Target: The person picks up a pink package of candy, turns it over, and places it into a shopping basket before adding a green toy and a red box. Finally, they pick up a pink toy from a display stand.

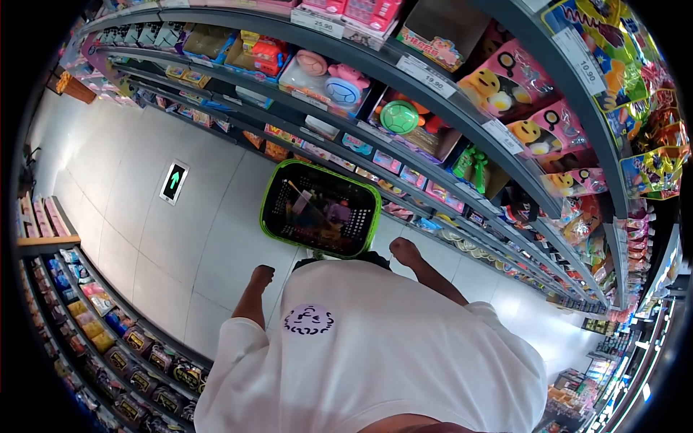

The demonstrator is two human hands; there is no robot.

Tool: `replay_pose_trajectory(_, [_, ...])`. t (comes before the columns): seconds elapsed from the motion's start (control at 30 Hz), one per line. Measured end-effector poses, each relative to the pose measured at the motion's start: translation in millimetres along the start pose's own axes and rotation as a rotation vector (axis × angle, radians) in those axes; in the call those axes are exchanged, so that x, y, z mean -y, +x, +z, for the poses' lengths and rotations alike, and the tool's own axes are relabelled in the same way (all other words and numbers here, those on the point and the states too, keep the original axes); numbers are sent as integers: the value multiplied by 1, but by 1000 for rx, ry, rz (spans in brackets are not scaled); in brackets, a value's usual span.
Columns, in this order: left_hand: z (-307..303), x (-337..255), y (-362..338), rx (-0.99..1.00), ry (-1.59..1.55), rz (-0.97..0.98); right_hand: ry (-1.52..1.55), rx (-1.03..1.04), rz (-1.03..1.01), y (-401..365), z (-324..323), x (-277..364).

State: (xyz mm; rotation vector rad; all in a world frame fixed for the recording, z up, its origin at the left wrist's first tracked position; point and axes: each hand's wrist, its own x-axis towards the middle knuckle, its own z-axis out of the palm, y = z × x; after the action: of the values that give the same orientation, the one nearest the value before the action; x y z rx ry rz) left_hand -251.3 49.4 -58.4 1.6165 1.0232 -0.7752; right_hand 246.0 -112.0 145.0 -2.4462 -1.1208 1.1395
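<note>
Curled closed, my left hand [263, 275] hangs over the floor tiles, left of my white shirt. My right hand [405, 251] is also closed, on the other side, near the lower shelves; whether either fist holds something small cannot be seen. Between and beyond my hands, in front of my body, stands a black shopping basket [269, 216] with a bright green rim. Inside it lie dark and colourful items, too dim to make out, and a thin stick-like thing. Neither hand touches the basket.
Shelves [339, 108] of colourful packaged sweets and toys curve along the top and right. Another shelf [137, 317] with packets stands at the lower left. A green arrow sign [174, 182] is set in the tiled floor [216, 224].
</note>
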Motion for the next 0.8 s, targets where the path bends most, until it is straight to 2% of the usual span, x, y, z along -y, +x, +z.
replay_pose_trajectory(0.07, [9, 6, 16, -59, -34, 84, -75, -11, -10, -2, -10, 19])
replay_pose_trajectory(0.2, [21, 5, 49, -171, -89, 269, -18, 22, -15, 4, -16, 43])
replay_pose_trajectory(0.27, [8, -20, 51, -243, -110, 294, -53, 39, -21, 4, -12, 51])
replay_pose_trajectory(0.33, [-7, -43, 53, -500, -272, 492, -90, 55, -38, 9, -9, 53])
replay_pose_trajectory(0.4, [-20, -63, 53, -475, -156, 457, -124, 87, -90, 16, -3, 50])
replay_pose_trajectory(0.47, [-25, -70, 59, -457, -488, 500, -89, 98, -91, 20, -2, 53])
replay_pose_trajectory(0.53, [-29, -70, 58, -425, -417, 437, -98, 67, -92, 20, 0, 54])
replay_pose_trajectory(0.6, [-28, -59, 59, -467, -186, 534, -98, 65, -79, 18, -4, 58])
replay_pose_trajectory(0.63, [-29, -52, 57, -458, -171, 543, -106, 73, -73, 16, -5, 58])
replay_pose_trajectory(0.7, [-29, -41, 52, -243, -139, 365, -99, 44, -72, 10, -7, 54])
replay_pose_trajectory(0.73, [-26, -38, 49, -237, -118, 371, -104, 27, -82, 8, -7, 52])
replay_pose_trajectory(0.8, [-26, -36, 46, -326, 315, 343, -70, 16, -48, 0, -10, 48])
